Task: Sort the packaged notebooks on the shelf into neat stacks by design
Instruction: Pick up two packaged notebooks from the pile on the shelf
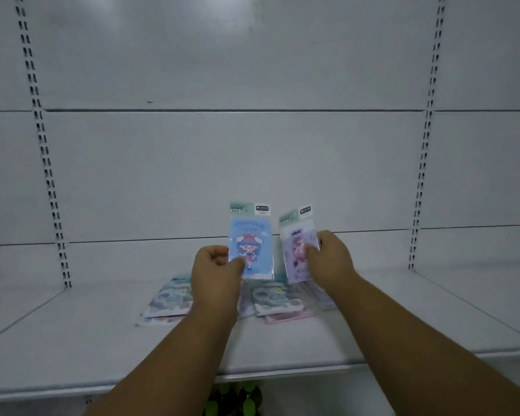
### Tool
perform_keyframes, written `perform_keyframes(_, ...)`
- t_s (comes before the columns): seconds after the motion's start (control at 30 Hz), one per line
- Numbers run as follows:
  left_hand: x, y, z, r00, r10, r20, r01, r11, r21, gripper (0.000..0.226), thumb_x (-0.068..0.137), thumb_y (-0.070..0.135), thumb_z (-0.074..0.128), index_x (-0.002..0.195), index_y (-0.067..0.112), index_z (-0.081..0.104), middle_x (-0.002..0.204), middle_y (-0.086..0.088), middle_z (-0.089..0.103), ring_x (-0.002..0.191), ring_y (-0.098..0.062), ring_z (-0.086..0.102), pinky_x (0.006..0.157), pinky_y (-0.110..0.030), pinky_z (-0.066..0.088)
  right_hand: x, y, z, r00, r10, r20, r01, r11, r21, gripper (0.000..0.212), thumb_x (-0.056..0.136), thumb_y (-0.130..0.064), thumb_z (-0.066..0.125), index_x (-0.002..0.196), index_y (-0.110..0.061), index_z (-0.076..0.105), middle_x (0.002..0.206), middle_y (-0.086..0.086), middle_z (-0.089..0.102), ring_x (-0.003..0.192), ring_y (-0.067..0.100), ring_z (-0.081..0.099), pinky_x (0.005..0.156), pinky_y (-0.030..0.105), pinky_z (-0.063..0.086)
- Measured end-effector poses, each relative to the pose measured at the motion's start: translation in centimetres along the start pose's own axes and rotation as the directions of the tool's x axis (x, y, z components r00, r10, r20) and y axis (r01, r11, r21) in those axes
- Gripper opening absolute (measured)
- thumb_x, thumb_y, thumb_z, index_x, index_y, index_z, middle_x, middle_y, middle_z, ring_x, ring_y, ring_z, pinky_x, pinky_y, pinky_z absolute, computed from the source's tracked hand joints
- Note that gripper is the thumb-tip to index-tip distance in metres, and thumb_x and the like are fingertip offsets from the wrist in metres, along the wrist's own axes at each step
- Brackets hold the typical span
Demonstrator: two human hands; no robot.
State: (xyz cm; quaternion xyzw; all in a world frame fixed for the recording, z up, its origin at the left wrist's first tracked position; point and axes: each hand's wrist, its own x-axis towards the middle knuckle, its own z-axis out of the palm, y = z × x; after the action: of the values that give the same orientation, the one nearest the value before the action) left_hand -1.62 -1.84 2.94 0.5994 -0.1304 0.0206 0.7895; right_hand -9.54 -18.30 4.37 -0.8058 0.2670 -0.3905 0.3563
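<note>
We held two notebooks upright above the shelf (87, 340) to compare designs — our left hand (215, 273) pinched the blue notebook (250, 250) by its lower left corner, our right hand (330, 259) gripped the purple notebook (297, 253) along its right edge. The other packs (278, 298) lay loose mid-shelf, toward the back — unsorted, we judged.

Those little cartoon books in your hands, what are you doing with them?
A person is sorting packaged notebooks on a white shelf. The left hand holds up a blue notebook with a cartoon girl on it. The right hand holds up a purple notebook, tilted a bit. Both are raised above the shelf, side by side. Below them, more notebooks lie flat in loose piles, not yet tidy.
</note>
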Motion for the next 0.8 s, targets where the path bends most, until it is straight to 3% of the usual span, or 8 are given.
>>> perform_keyframes(0.17, -0.7, -1.2, 3.8, 0.990, -0.053, 0.133, 0.053, 0.999, 0.002, 0.033, 0.079, -0.004, 0.071, 0.085, 0.024, 0.055, 0.085, -0.009, 0.060, 0.073, -0.028, 0.062, 0.066, -0.041, 0.054, -1.2, 0.0, -6.8, 0.970, 0.002, -0.242, 0.022, 0.995, 0.096, 0.013, 0.092, -0.013, 0.058, 0.079, -0.012, 0.060, 0.073, 0.002, 0.063, 0.067, 0.017, 0.062, 0.060, 0.025, 0.048)
perform_keyframes(0.27, -3.4, -1.7, 6.9, 0.967, -0.094, 0.238, 0.089, 0.996, 0.033, 0.030, 0.080, -0.004, 0.069, 0.086, 0.022, 0.057, 0.085, -0.004, 0.063, 0.072, -0.024, 0.063, 0.062, -0.035, 0.054, -2.6, 0.6, -11.5, 0.952, 0.087, -0.295, -0.029, 0.980, 0.197, 0.008, 0.089, -0.013, 0.062, 0.084, -0.007, 0.065, 0.088, 0.019, 0.071, 0.087, 0.038, 0.070, 0.078, 0.050, 0.059)
perform_keyframes(0.3, -4.5, -1.9, 8.2, 0.954, -0.103, 0.280, 0.100, 0.995, 0.026, 0.029, 0.079, -0.005, 0.068, 0.086, 0.021, 0.057, 0.086, -0.006, 0.065, 0.073, -0.025, 0.065, 0.063, -0.035, 0.053, -3.1, 0.9, -13.1, 0.948, 0.100, -0.302, -0.037, 0.977, 0.208, 0.007, 0.090, -0.012, 0.062, 0.086, -0.008, 0.066, 0.090, 0.019, 0.072, 0.088, 0.038, 0.071, 0.079, 0.051, 0.060)
perform_keyframes(0.43, -9.8, -2.2, 14.2, 0.901, -0.099, 0.423, 0.094, 0.995, 0.033, 0.030, 0.081, -0.007, 0.066, 0.084, 0.021, 0.056, 0.086, -0.005, 0.066, 0.078, -0.022, 0.068, 0.067, -0.035, 0.055, -4.9, 2.9, -19.8, 0.935, 0.129, -0.330, -0.070, 0.981, 0.182, 0.008, 0.093, -0.013, 0.060, 0.091, -0.008, 0.067, 0.090, 0.010, 0.075, 0.080, 0.024, 0.074, 0.072, 0.038, 0.062)
perform_keyframes(0.57, -15.6, -2.8, 21.0, 0.853, -0.083, 0.515, 0.070, 0.997, 0.044, 0.031, 0.082, -0.006, 0.068, 0.083, 0.021, 0.054, 0.088, -0.004, 0.063, 0.080, -0.013, 0.067, 0.059, -0.027, 0.052, -5.8, 6.9, -26.9, 0.925, 0.146, -0.350, -0.089, 0.980, 0.175, 0.009, 0.094, -0.016, 0.060, 0.092, -0.010, 0.067, 0.089, 0.008, 0.075, 0.080, 0.024, 0.075, 0.077, 0.044, 0.062)
perform_keyframes(0.8, -23.8, -4.0, 33.8, 0.837, -0.074, 0.541, -0.001, 0.990, 0.138, 0.022, 0.078, 0.006, 0.073, 0.081, 0.025, 0.062, 0.090, -0.001, 0.069, 0.083, -0.020, 0.070, 0.079, -0.042, 0.061, -5.0, 14.2, -39.2, 0.920, 0.168, -0.353, -0.121, 0.981, 0.152, 0.009, 0.094, -0.017, 0.060, 0.095, -0.011, 0.067, 0.092, 0.007, 0.075, 0.080, 0.021, 0.075, 0.075, 0.041, 0.062)
